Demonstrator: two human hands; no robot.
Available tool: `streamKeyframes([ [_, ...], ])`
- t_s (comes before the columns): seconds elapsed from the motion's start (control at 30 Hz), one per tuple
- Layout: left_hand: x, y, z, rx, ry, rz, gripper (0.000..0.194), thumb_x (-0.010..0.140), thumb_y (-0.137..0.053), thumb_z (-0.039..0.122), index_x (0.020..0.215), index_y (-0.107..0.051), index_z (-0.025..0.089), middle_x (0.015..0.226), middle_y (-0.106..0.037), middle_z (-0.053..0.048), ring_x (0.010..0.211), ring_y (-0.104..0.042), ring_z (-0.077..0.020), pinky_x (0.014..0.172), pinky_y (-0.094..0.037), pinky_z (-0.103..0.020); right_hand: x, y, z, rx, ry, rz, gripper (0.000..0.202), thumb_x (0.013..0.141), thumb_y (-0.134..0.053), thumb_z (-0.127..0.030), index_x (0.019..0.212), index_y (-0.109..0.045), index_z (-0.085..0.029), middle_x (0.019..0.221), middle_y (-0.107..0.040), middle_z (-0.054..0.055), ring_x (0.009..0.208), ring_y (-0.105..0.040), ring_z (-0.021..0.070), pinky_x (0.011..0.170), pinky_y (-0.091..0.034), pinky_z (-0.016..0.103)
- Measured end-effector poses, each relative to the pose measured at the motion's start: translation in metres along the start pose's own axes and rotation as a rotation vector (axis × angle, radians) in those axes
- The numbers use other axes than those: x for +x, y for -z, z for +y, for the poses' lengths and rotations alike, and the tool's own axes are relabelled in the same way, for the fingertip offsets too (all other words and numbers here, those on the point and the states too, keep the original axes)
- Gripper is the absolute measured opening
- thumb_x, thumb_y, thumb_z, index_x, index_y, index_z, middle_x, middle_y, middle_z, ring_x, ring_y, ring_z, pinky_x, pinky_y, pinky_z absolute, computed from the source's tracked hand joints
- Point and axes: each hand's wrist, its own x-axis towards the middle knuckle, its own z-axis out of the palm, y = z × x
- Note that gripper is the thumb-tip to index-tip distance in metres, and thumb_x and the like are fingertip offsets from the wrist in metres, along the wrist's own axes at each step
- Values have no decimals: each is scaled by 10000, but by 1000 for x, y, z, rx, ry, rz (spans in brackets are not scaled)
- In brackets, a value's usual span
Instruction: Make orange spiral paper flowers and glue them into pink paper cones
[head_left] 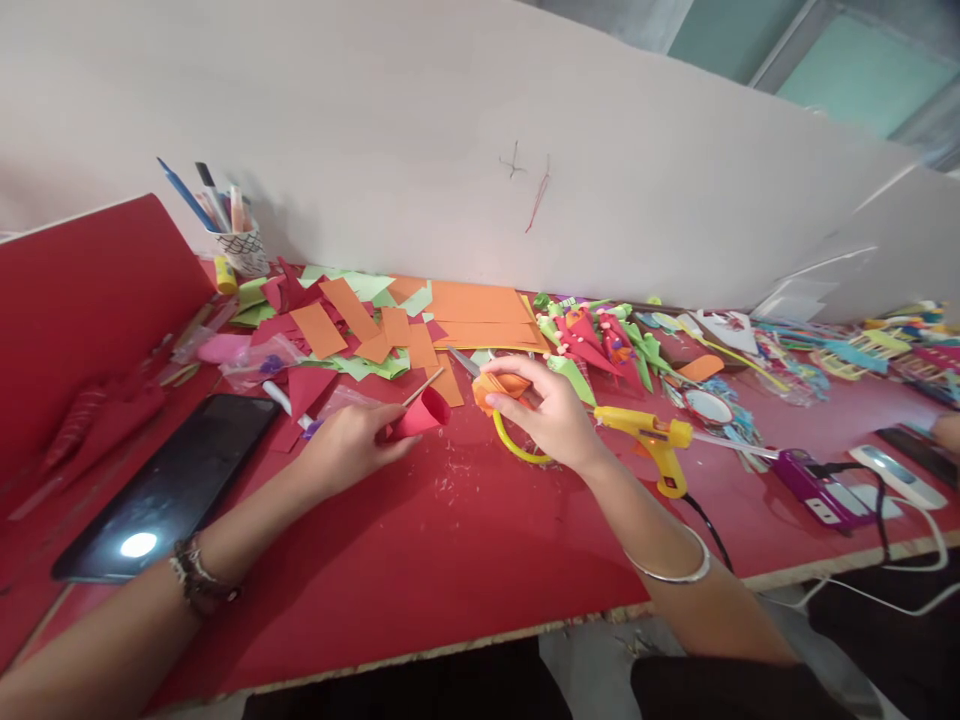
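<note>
My left hand (352,450) is closed on a red paper cone (424,414), its open end turned to the right, with a thin wooden stick (424,386) beside the fingertips. My right hand (544,410) pinches a folded orange paper piece (496,388). Scissors with a yellow handle (517,447) lie under and behind the right hand, their blade pointing up and left. Just right of that hand rests a yellow glue gun (651,435). A small gap separates the cone from the orange piece.
Orange, green and red paper pieces (345,310) lie behind my hands. A black phone (172,490) is at the left, near a pen cup (244,250). Finished paper cones (592,340) sit behind the glue gun. A purple power strip (821,490) stands at the right.
</note>
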Motion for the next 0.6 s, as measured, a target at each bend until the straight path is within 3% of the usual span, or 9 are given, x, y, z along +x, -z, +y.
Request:
streamKeyframes([
  [0.13,-1,-1,0,-27,-8,-6,214,791,-451,324,653,-479,163,548,-487,23,487,-421,-92,481,-262,-223,2,-4,-1,48,-9,20,213,779,-561,-312,966,-552,-211,958,-600,29,880,-574,140,748,-479,279],
  [0.33,-1,-2,2,-42,-20,-24,224,798,-456,331,668,-495,153,544,-497,16,481,-424,-87,482,-289,-217,7,-19,-6,155,26,-48,194,789,-546,-300,955,-544,-200,949,-566,32,889,-539,128,741,-464,260],
  [0.6,-1,-1,3,-74,-48,-23,204,794,-466,306,670,-499,147,544,-502,17,477,-425,-81,481,-308,-208,7,-28,-4,121,16,-67,176,791,-540,-305,935,-561,-207,897,-553,18,836,-531,124,754,-454,289],
])
